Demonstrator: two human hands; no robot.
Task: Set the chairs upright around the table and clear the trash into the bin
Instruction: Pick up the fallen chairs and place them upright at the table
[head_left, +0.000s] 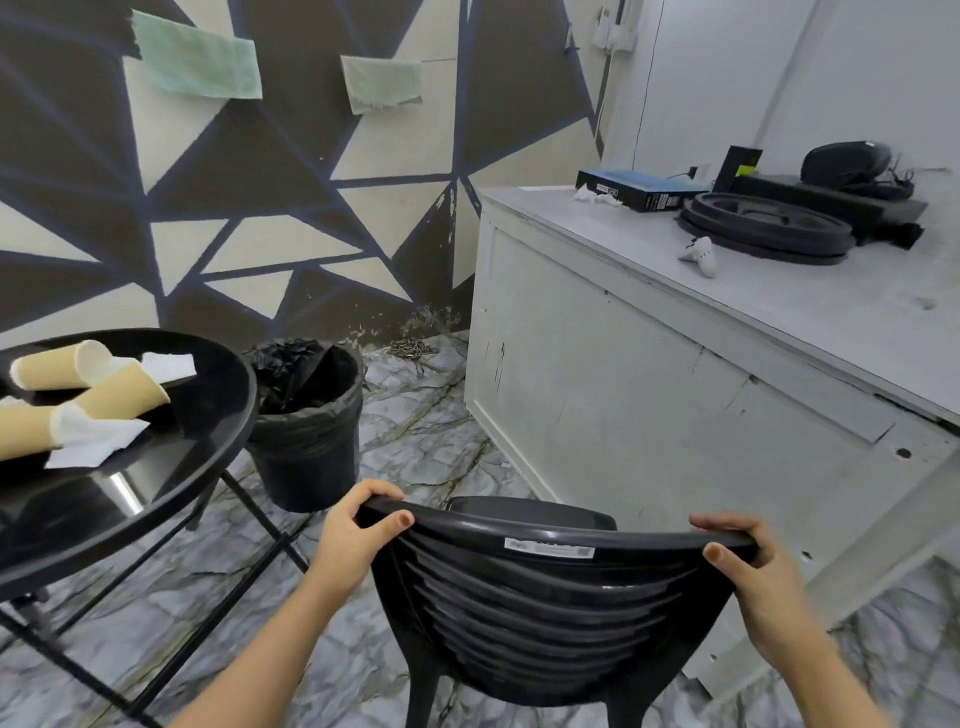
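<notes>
— Hands first?
— Left hand (358, 525) curled over the left end of the top rail of the black slatted plastic chair (540, 597), thumb on the near face, fingers over the far edge. Right hand (748, 566) gripping the right end the same way. Forearms reaching forward and slightly apart, wrists level.
— Step in hand?
— Probably the chair part: standing upright already, back toward the camera (legs only partly in view), just beside the round glossy black table (156, 483).
— Next?
— Likely sliding it leftward toward the table with both grips kept, then letting go.
— And the trash?
— Not cleared yet: tan paper cups (124, 395) and white crumpled napkins (93, 431) lying on the tabletop, with the black bag-lined bin (306, 421) on the floor behind the table edge.
</notes>
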